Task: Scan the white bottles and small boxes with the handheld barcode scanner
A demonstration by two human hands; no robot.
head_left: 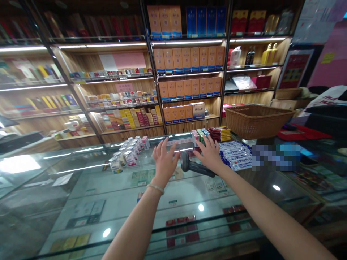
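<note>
1. The person's bare left hand (164, 160) hovers over the clear glass counter (116, 198), palm down, 5 fingers spread, released & holding nothing; a pale beaded bracelet (156, 187) circles that wrist.
2. The bare right hand (211, 153) is likewise open, fingers fanned, w/ nothing gripped. Its fingertips are nr the far-side cluster of small upright cylinders w/ green & white tops (201, 133); can't tell if they touch.
3. The black handheld scanner w/ a rounded head (197, 168) lies on the glass btwn the 2 hands, its head to the left, just beside the left hand, its handle running right & near, toward the right forearm.
4. Left of the left hand, a group of small white lidded containers w/ coloured labels (130, 153) stands in rows on the glass.
5. Right of the right hand: a spread of slim blue-and-white packets (237, 155); beyond it, stacked red & yellow flat packs (221, 133).
6. Far right, a brown woven rectangular basket (257, 121) sits nr a flat red tray (303, 133).
7. Under the glass, near side: dark red boxes (182, 231). Far side: wooden wall shelves (187, 128) w/ rows of tall orange-and-blue boxes (189, 59), plus 4 deep-blue boxes (206, 21) up top.
</note>
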